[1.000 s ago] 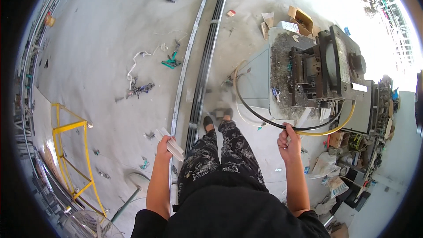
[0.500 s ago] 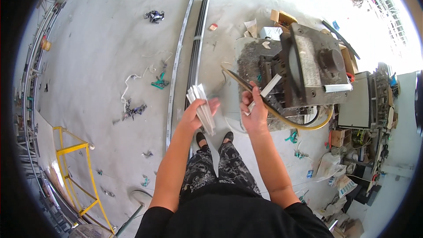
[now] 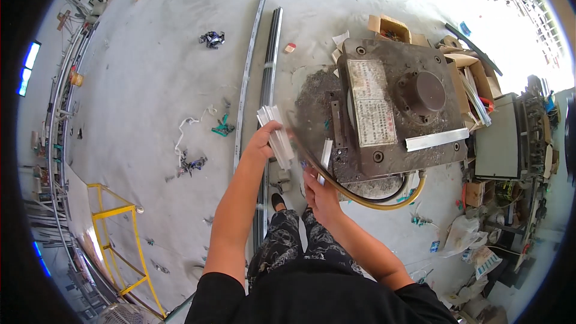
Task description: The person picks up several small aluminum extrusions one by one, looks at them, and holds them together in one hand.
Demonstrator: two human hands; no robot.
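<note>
My left hand [image 3: 263, 141] is closed around a bundle of short silver-white metal profile pieces [image 3: 279, 144], held in front of my body. My right hand [image 3: 321, 197] is closed on a single short profile piece [image 3: 326, 155] that sticks up from the fingers. A yellow and black hose [image 3: 366, 204] curves past the right hand toward the machine; whether the fingers also touch it I cannot tell. Just beyond that hand stands a heavy brown metal machine [image 3: 375, 63] with a round cap [image 3: 427, 92] on top. Another profile piece [image 3: 437, 140] lies across its near right corner.
Long metal profiles [image 3: 271, 60] lie on the floor ahead, left of the machine. Behind it and to its right are cardboard boxes [image 3: 390, 26]. A yellow frame [image 3: 114, 211] stands at the left. Plastic scraps [image 3: 223, 126] litter the floor, with a cluttered bench [image 3: 498, 138] at the right.
My right hand has come down and left, nearer my body, with its piece now upright. The view has shifted, showing more of the machine's top. My left hand still grips the bundle.
</note>
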